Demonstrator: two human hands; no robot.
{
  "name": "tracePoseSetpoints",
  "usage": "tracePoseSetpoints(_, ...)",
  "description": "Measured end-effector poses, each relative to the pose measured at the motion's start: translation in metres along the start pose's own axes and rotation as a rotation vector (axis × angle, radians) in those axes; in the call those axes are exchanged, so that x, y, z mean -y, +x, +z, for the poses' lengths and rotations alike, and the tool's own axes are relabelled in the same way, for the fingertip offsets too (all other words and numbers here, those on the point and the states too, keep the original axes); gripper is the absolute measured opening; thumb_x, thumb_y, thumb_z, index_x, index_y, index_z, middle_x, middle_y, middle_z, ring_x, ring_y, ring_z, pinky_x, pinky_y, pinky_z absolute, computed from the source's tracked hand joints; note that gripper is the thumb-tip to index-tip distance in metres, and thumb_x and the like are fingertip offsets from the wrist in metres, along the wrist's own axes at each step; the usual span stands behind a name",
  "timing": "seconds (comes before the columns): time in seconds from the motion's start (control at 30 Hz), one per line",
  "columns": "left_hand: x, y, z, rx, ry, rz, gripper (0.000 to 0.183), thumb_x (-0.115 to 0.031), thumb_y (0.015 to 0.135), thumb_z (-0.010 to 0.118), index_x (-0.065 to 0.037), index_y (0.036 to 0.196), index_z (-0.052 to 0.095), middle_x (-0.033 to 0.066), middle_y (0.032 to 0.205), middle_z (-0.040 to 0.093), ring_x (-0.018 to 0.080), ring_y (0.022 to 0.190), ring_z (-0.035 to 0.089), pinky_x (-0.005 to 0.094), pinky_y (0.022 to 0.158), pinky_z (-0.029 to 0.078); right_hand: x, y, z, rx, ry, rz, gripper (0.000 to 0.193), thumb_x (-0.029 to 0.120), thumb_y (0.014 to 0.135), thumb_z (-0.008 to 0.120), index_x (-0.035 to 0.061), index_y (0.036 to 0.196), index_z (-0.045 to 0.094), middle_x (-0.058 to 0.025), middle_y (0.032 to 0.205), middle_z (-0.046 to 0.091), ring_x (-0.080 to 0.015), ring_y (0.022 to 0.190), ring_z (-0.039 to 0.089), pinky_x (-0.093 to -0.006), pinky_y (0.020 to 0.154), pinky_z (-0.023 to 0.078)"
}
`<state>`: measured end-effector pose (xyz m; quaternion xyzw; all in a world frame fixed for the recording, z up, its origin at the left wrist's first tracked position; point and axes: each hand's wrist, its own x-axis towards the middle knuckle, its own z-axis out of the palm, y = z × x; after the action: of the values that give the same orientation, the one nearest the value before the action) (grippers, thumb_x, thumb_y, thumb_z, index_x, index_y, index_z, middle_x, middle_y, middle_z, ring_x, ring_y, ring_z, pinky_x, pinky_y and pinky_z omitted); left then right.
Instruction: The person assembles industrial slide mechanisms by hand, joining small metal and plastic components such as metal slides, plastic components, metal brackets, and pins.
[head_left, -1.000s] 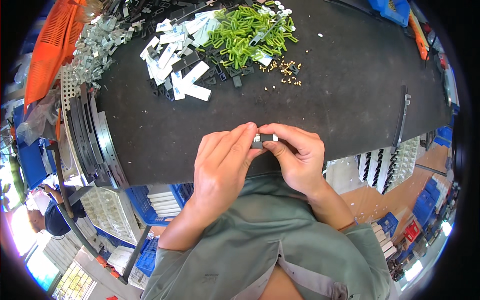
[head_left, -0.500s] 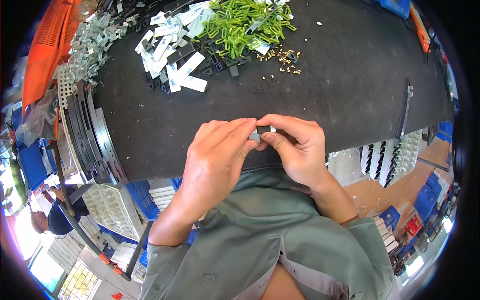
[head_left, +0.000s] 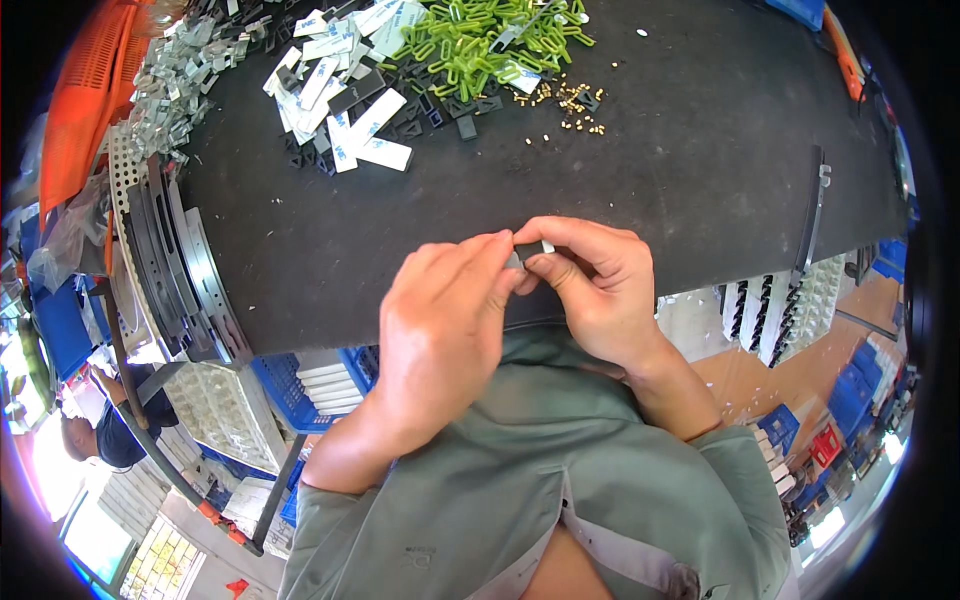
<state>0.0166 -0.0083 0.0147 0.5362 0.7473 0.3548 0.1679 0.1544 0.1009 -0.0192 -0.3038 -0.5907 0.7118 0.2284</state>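
Note:
Over the near edge of the black work surface [head_left: 420, 205], my left hand [head_left: 438, 320] and my right hand [head_left: 608, 290] meet fingertip to fingertip. Between the thumb and forefinger of my right hand is a small dark block with a pale end [head_left: 547, 247]. A small grey metal piece [head_left: 515, 261] shows at my left fingertips, against the dark block. Both hands are closed in a pinch. My fingers cover most of the two parts, so I cannot tell how they fit together.
Far ahead lie green plastic loops [head_left: 480, 50], white adhesive strips [head_left: 375, 118], black plastic parts [head_left: 467, 128] and scattered small brass pieces [head_left: 578, 105]. Metal clips [head_left: 180, 85] are heaped at far left, above long metal strips [head_left: 205, 270]. A dark strip [head_left: 815, 215] lies at right.
My left fingers have closed further over the grey metal piece, so less of it shows. Both hands have stayed nearly in place, with the view shifting slightly.

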Motion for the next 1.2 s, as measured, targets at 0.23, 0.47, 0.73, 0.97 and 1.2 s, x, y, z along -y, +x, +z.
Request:
tracePoseSetpoints(0.23, -0.001, 0.005, -0.011, 0.102, -0.075, -0.162, 0.021, -0.005, 0.089, 0.076, 0.001, 0.109, 0.072, 0.0149, 0.101, 0.074, 0.0276, 0.084, 0.071, 0.0351, 0.075, 0.056, -0.002, 0.000, -0.003, 0.054, -0.029, -0.058, 0.022, -0.012, 0.091, 0.060, -0.0044, 0.109, 0.070, -0.0112, 0.092, 0.073, -0.0132, 0.073, 0.071, -0.0258, 0.064, 0.055)
tracePoseSetpoints(0.47, 0.001, 0.001, 0.002, 0.021, -0.101, -0.126, 0.017, -0.006, 0.089, 0.076, 0.001, 0.105, 0.073, 0.0133, 0.095, 0.075, 0.0251, 0.079, 0.070, 0.0336, 0.072, 0.055, -0.004, 0.001, -0.007, 0.065, -0.086, -0.113, 0.023, -0.013, 0.090, 0.060, -0.0038, 0.109, 0.070, -0.0110, 0.090, 0.072, -0.0131, 0.071, 0.069, -0.0260, 0.062, 0.054)
tracePoseSetpoints(0.73, 0.006, -0.001, 0.001, -0.072, -0.118, -0.116, 0.018, -0.005, 0.089, 0.075, 0.000, 0.107, 0.073, 0.0139, 0.102, 0.076, 0.0273, 0.087, 0.071, 0.0346, 0.078, 0.056, 0.001, 0.004, -0.002, 0.083, -0.119, -0.136, 0.023, -0.011, 0.090, 0.064, -0.0030, 0.111, 0.070, -0.0096, 0.089, 0.072, -0.0118, 0.071, 0.068, -0.0259, 0.062, 0.054)
tracePoseSetpoints(0.97, 0.010, -0.009, -0.008, 0.019, -0.135, 0.048, 0.031, -0.001, 0.086, 0.074, 0.003, 0.116, 0.068, 0.0205, 0.122, 0.070, 0.0382, 0.100, 0.069, 0.0426, 0.084, 0.057, 0.005, -0.008, -0.002, 0.092, -0.041, -0.035, 0.026, -0.013, 0.088, 0.068, -0.0045, 0.112, 0.069, -0.0091, 0.097, 0.071, -0.0104, 0.081, 0.070, -0.0232, 0.068, 0.054)
tracePoseSetpoints(1.2, 0.007, -0.012, 0.008, -0.120, -0.106, 0.087, 0.028, 0.001, 0.082, 0.075, 0.004, 0.109, 0.069, 0.0188, 0.113, 0.071, 0.0345, 0.090, 0.069, 0.0415, 0.077, 0.058, -0.010, -0.010, -0.005, 0.031, -0.201, -0.162, 0.023, -0.015, 0.085, 0.066, -0.0051, 0.106, 0.068, -0.0098, 0.096, 0.071, -0.0095, 0.072, 0.063, -0.0226, 0.062, 0.049)
